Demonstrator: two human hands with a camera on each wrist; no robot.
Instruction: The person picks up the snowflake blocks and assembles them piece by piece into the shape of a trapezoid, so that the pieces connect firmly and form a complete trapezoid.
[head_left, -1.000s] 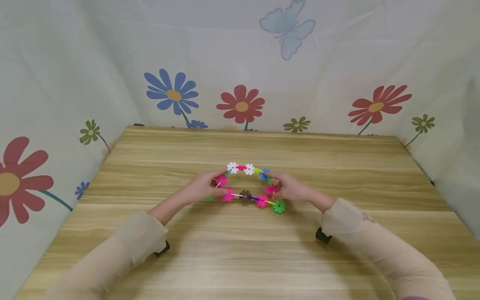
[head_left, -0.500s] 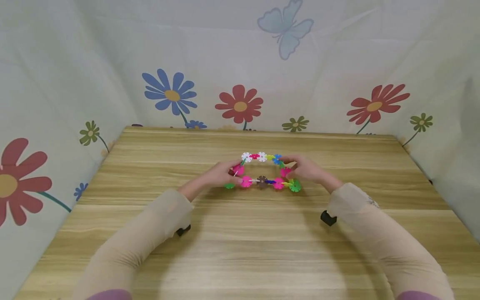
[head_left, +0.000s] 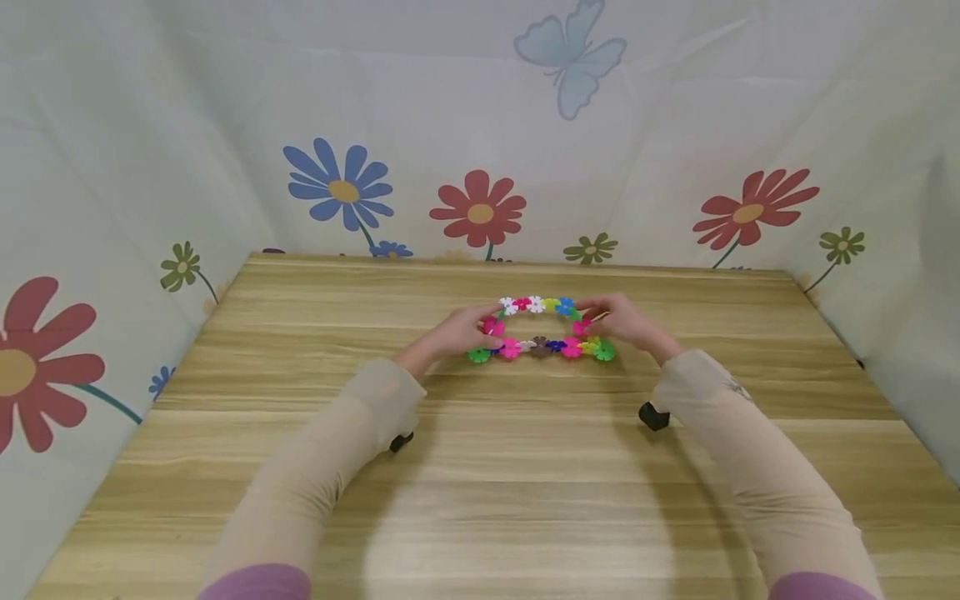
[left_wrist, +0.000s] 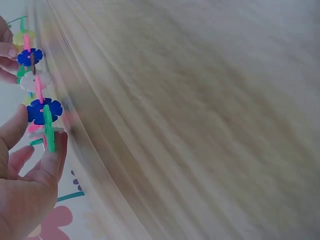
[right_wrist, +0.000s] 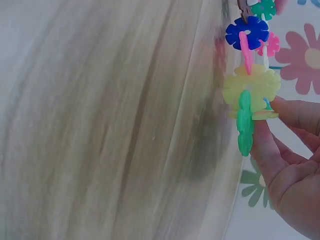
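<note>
Several colourful flower-shaped interlocking discs are joined into a closed frame (head_left: pixel 541 347), narrower along the far side than the near side. My left hand (head_left: pixel 463 330) pinches its left end by the pink disc (head_left: pixel 492 326). At the other end, my right hand (head_left: pixel 624 322) holds it near another pink disc. Green discs stick out at both near corners. In the left wrist view, a green disc (left_wrist: pixel 48 127) and a blue disc stand beside the left fingertips. A yellow disc (right_wrist: pixel 252 85) shows by the right fingers in the right wrist view. Whether the frame touches the table cannot be told.
The wood-grain table (head_left: pixel 510 467) stretches around both arms, its far edge behind the frame. A pale curtain (head_left: pixel 420 100) printed with flowers and a butterfly hangs at the back and sides. Dark wrist cameras (head_left: pixel 654 415) sit under the cuffs.
Both hands have carried the disc frame away from me and to the right, towards the table's far edge. Their hold on its two ends looks the same.
</note>
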